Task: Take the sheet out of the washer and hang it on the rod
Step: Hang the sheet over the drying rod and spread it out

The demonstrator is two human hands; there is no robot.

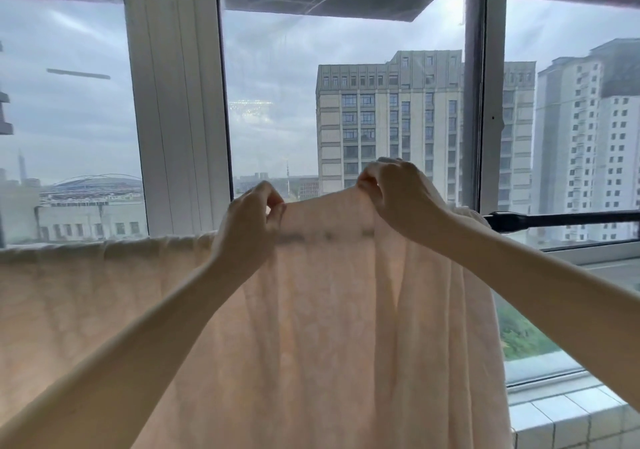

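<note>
Sheet (311, 310) already draped over rod (568, 219), frame centre. Your left hand (249, 220) and right hand (398, 192) pinch top edge; right portion bunched, spreading left.

Sheet (311, 327): thin matt cloth, pale peach, softly creased, light showing through. Rod (568, 219): smooth black, slight sheen. Ledge (568, 414): glossy pale tiles. Window frame (176, 102): smooth white.

one sheet (311, 327), one black rod (568, 218), two hands, a left hand (247, 221) and a right hand (398, 194), three panes (65, 109) (277, 119) (571, 26), two posts (176, 102) (485, 102) between them, one beige tower (391, 119), one tiled ledge (568, 417)
</note>
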